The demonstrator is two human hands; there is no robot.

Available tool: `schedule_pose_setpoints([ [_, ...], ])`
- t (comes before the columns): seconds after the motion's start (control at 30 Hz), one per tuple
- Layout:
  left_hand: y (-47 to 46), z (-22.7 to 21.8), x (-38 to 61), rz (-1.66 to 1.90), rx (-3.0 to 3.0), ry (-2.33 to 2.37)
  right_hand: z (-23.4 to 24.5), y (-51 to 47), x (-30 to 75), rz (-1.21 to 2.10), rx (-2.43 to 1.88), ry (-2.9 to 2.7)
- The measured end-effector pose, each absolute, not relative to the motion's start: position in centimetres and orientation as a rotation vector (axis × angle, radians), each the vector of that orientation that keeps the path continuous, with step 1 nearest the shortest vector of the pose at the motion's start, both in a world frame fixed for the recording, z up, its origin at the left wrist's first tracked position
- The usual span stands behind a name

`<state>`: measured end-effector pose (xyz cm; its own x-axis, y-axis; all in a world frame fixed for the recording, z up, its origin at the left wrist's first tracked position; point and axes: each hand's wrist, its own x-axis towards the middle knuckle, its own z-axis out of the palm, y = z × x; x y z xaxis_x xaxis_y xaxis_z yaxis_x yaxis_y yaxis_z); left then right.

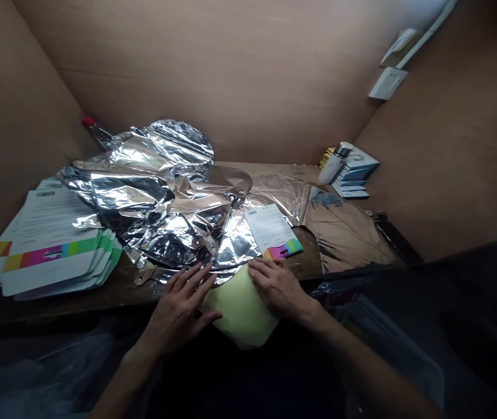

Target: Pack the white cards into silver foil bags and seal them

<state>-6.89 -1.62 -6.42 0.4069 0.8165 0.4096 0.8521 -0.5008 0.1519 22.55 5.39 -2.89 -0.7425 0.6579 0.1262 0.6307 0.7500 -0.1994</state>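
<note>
A pale yellow-green sheet [244, 308] with a curved lower edge hangs over the table's front edge, nearest my body. My left hand [183, 305] lies on its left side, fingers spread and thumb apart. On the upper right of the sheet, my right hand [277, 285] has its fingers bent together over the edge, gripping it. Just beyond both hands lies a heap of crumpled silver foil pieces [144, 192], probably flat foil balloons. A white printed card [268, 227] with a rainbow-coloured end rests on the foil, close to my right fingers.
Several white cards with rainbow bands [52, 227] are stacked at the left. More foil [344, 227] covers the right side. At the back right stand a bottle [334, 163] and a stack of packets [355, 174]. Wooden walls enclose the table; a plastic basket [397, 343] sits below right.
</note>
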Motion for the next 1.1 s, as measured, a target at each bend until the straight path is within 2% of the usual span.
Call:
schedule_pose_setpoints([
  [0.23,-0.2,-6.5,-5.5,-0.509,-2.628,-1.424,-3.6,4.2,22.4,0.096,-1.042,-2.736],
  [0.37,0.6,-6.6,-4.7,-0.55,-2.639,-1.452,-3.3,4.9,22.4,0.099,-1.091,-2.725],
  [0.57,0.6,-6.6,-4.4,-0.548,-2.642,-1.489,-3.2,5.0,21.9,0.329,-1.039,-2.665],
  [0.8,0.4,-6.7,-4.4,-0.517,-2.629,-1.479,-3.0,5.4,21.9,0.436,-1.02,-2.669],
  [1.1,0.3,-6.5,-4.5,-0.563,-2.655,-1.482,-2.6,6.2,21.0,0.27,-1.005,-2.767],
])
